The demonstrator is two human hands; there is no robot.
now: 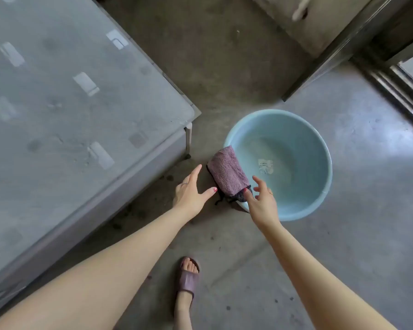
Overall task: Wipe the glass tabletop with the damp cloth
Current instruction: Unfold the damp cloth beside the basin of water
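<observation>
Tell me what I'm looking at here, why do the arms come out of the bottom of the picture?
The camera sits on a person's head and looks down, so you see their own arms reaching forward. There is only this one picture. The left hand and right hand are both open, reaching for a purple cloth draped over the rim of a light blue basin on the concrete floor; the right thumb seems to touch the cloth. Nothing is gripped yet. The basin seems to hold a little water. The big grey surface on the left is the dusty glass tabletop to be wiped. Below is the person's foot in a slipper.
</observation>
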